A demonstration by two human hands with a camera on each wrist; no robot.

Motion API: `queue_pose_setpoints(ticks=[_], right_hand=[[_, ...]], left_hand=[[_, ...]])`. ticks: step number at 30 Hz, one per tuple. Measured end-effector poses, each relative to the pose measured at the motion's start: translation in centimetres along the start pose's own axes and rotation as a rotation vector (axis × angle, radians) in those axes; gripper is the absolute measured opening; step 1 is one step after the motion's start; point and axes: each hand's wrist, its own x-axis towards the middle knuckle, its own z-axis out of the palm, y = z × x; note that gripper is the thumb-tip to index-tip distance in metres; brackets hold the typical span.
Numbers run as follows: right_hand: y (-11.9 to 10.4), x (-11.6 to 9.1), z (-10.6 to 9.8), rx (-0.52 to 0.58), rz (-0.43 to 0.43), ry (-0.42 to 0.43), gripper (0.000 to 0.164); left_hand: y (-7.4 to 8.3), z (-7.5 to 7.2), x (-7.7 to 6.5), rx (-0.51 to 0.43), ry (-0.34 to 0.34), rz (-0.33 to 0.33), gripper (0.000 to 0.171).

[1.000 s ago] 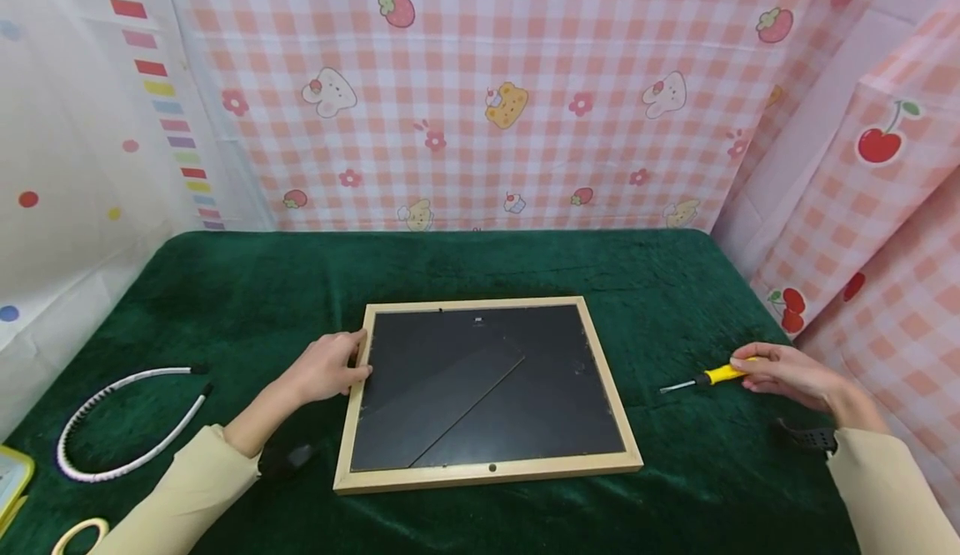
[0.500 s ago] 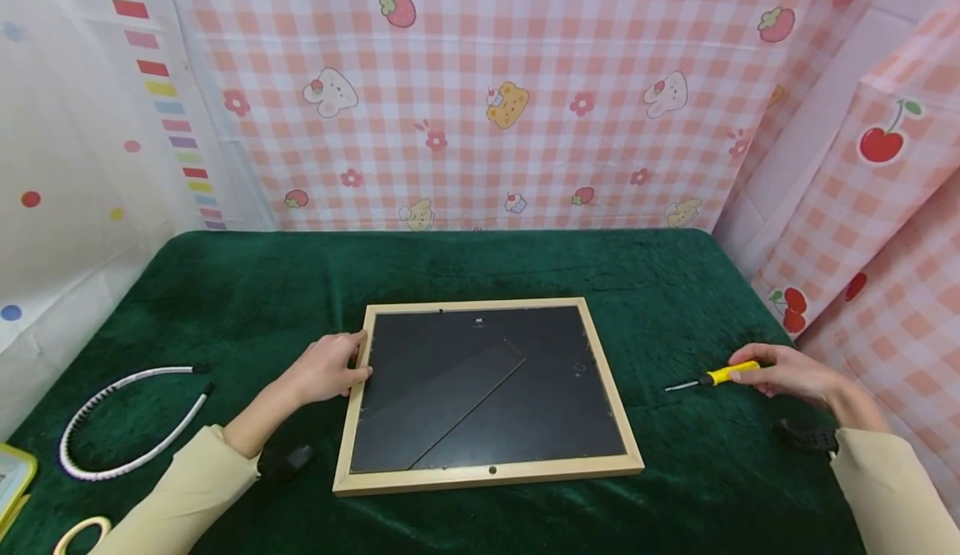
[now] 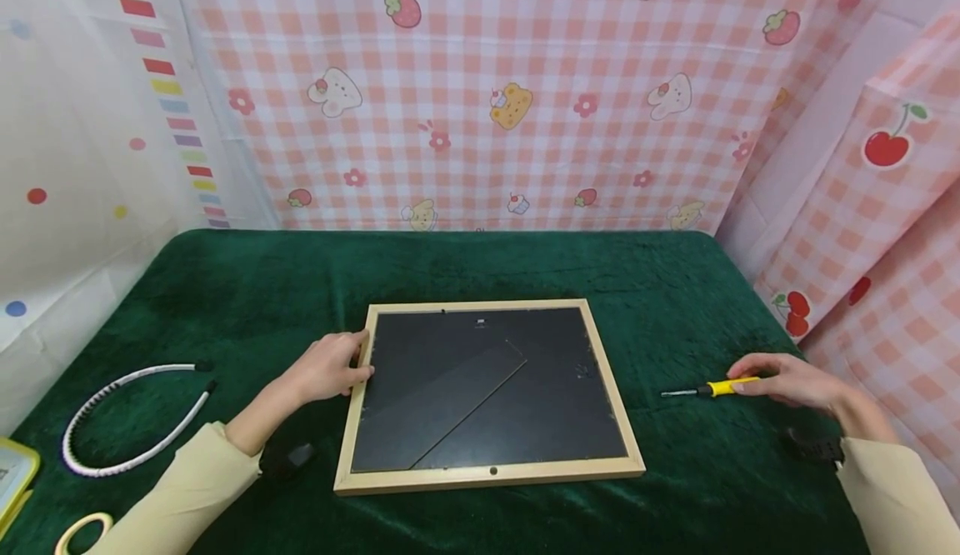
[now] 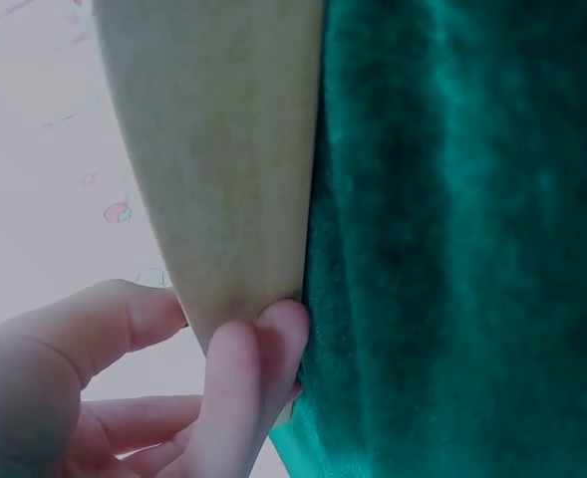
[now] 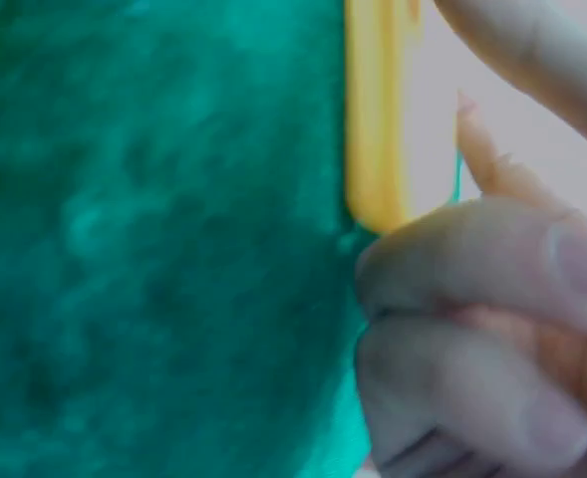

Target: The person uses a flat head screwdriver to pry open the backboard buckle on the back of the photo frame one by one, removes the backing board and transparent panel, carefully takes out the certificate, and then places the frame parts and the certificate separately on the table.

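Note:
A picture frame with a pale wooden rim (image 3: 420, 480) lies face down on green cloth in the head view, its black backing (image 3: 487, 422) and diagonal stand upward. My left hand (image 3: 322, 367) grips the frame's left side. In the left wrist view the thumb (image 4: 124, 319) meets the top edge while fingers press the wooden side (image 4: 223, 159). Off to the right, my right hand (image 3: 795, 380) pinches the yellow handle of a screwdriver (image 3: 723, 387), whose metal shaft points left toward the frame, apart from it. The right wrist view shows the handle's end (image 5: 383, 129), with other fingers curled beside it.
A white headband (image 3: 78, 413) lies on the green cloth (image 3: 480, 263) at the left. A yellow ring-shaped handle (image 3: 108, 522) and a yellow-edged object (image 3: 26, 472) sit at the near left. Pink checked curtains (image 3: 480, 163) hang behind and at the right.
The screwdriver has dropped slightly toward the near side and turned, so its shaft lies nearly level across the view. My left hand and the frame have stayed in place.

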Motion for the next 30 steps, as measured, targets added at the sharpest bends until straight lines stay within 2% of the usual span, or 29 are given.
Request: queue_pose_setpoints(ticks=[6, 12, 17, 21, 26, 30], right_hand=[[-2.4, 0.8, 0.6, -0.154, 0.001, 0.123, 0.026], [-6.4, 4.3, 3.1, -0.207, -0.156, 0.171, 0.029], [-10.8, 8.0, 6.9, -0.27, -0.293, 0.103, 0.037], [-14.0, 10.5, 10.1, -0.338, -0.384, 0.003, 0.042], [-16.5, 13.2, 13.3, -0.5, -0.488, -0.109, 0.049], [-17.5, 14.7, 15.0, -0.6, -0.494, -0.163, 0.057]], left_hand=[[0.1, -0.4, 0.0, -0.025, -0.04, -0.045, 0.058], [0.0, -1.1, 0.2, -0.062, -0.07, -0.073, 0.059], [-0.3, -1.5, 0.6, -0.094, -0.101, -0.065, 0.059], [-0.6, -1.6, 1.0, -0.113, -0.13, -0.072, 0.065], [-1.0, -1.9, 1.7, -0.147, -0.128, -0.108, 0.073], [-1.6, -2.0, 2.6, -0.179, -0.117, -0.132, 0.075]])
